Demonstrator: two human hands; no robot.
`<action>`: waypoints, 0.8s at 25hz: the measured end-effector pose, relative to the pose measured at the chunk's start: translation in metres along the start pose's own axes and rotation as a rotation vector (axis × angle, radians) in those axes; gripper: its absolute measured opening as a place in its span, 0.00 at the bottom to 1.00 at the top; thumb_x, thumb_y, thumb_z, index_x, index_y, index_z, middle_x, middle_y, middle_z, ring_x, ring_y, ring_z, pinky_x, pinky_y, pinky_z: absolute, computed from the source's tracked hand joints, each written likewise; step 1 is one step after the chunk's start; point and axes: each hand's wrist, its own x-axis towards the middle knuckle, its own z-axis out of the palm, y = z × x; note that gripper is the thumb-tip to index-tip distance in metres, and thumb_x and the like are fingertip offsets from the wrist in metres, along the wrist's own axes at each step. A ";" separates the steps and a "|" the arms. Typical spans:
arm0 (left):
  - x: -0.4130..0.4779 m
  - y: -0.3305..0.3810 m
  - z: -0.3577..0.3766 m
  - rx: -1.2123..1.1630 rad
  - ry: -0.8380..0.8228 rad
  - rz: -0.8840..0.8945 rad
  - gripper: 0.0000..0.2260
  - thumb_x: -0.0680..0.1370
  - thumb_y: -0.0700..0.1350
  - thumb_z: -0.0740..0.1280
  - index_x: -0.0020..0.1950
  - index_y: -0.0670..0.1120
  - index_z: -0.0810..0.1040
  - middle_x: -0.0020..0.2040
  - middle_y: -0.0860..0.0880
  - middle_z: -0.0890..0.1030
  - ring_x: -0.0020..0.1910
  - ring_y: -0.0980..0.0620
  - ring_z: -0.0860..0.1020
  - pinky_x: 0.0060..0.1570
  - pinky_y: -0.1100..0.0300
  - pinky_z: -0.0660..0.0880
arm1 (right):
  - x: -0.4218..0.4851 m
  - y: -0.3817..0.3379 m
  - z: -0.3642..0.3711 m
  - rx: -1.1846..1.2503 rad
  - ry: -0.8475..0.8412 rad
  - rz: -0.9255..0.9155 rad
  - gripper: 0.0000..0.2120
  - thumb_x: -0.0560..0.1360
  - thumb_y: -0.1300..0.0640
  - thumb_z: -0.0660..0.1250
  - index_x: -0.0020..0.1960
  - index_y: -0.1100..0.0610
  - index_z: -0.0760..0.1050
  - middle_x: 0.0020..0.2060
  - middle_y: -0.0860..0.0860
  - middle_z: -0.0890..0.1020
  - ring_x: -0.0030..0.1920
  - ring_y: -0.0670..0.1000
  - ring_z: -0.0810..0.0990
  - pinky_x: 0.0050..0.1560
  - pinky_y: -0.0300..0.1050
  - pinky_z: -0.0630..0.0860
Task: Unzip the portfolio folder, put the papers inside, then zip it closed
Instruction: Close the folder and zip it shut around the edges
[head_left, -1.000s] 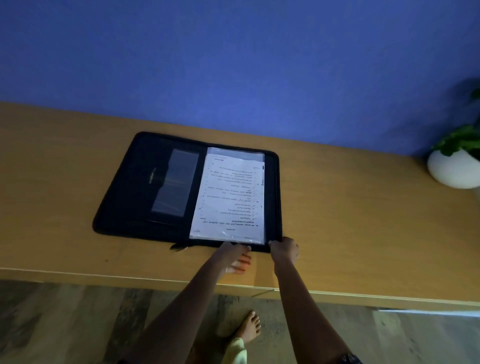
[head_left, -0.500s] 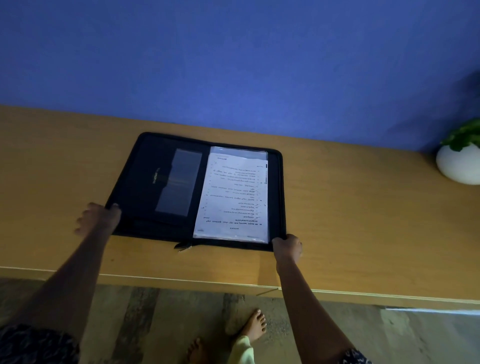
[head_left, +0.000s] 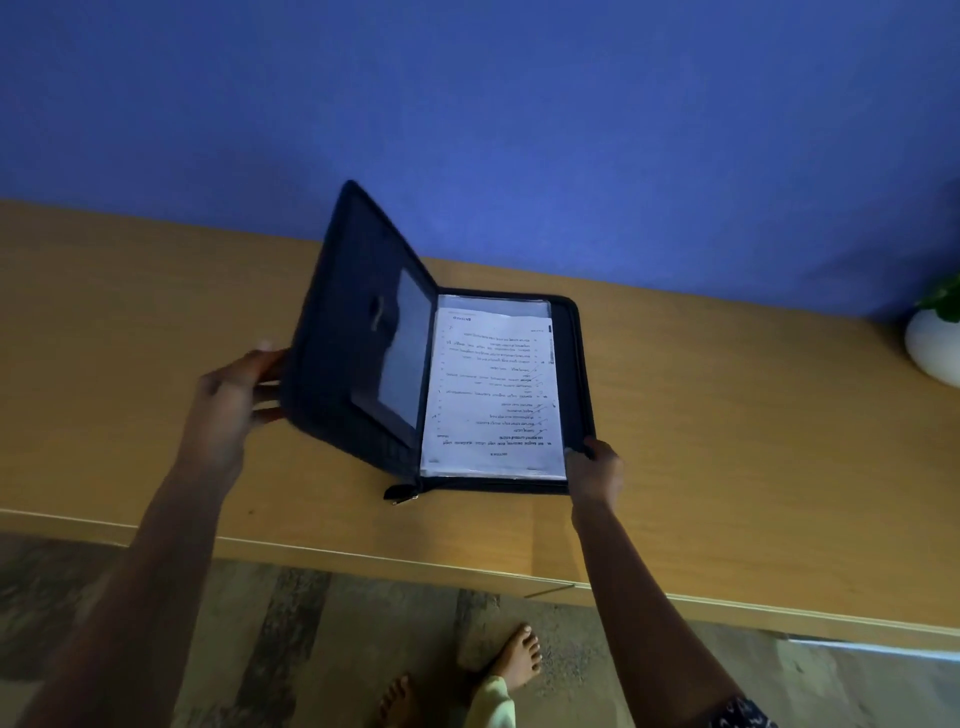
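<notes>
The dark portfolio folder (head_left: 337, 332) lies on the wooden table with its right half flat and its left cover raised to a steep angle. White printed papers (head_left: 493, 395) sit in the right half under a clear sleeve. My left hand (head_left: 234, 395) grips the outer edge of the raised left cover. My right hand (head_left: 595, 465) pinches the folder's near right corner against the table. The zipper pull (head_left: 401, 492) hangs at the near edge by the spine.
A white round pot (head_left: 932, 343) with a green plant stands at the table's far right, against the blue wall. The table's front edge (head_left: 363, 553) runs just below the folder. Bare feet show on the floor beneath.
My left hand moved from the near edge to the folder's left side and lifted the left cover from flat to steeply tilted. My right hand stayed on the near right corner.
</notes>
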 end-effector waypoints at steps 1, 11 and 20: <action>-0.006 0.002 0.013 0.002 -0.130 0.041 0.14 0.79 0.56 0.62 0.52 0.52 0.85 0.46 0.52 0.86 0.44 0.53 0.84 0.40 0.58 0.81 | -0.004 -0.008 0.003 0.076 -0.049 -0.003 0.19 0.74 0.63 0.69 0.64 0.60 0.77 0.59 0.57 0.80 0.60 0.58 0.77 0.60 0.50 0.75; -0.014 -0.099 0.085 1.180 -0.514 0.134 0.18 0.76 0.39 0.66 0.66 0.47 0.77 0.62 0.47 0.79 0.59 0.48 0.78 0.59 0.51 0.76 | -0.007 -0.036 -0.030 0.903 -0.390 0.245 0.17 0.82 0.47 0.58 0.52 0.58 0.79 0.44 0.55 0.87 0.45 0.53 0.85 0.46 0.47 0.81; -0.021 -0.131 0.095 1.518 -0.466 0.435 0.14 0.78 0.45 0.64 0.63 0.48 0.78 0.60 0.49 0.76 0.59 0.48 0.74 0.57 0.55 0.72 | 0.000 0.027 -0.025 0.589 -0.065 0.391 0.12 0.77 0.63 0.64 0.60 0.63 0.76 0.54 0.59 0.81 0.55 0.59 0.80 0.55 0.53 0.80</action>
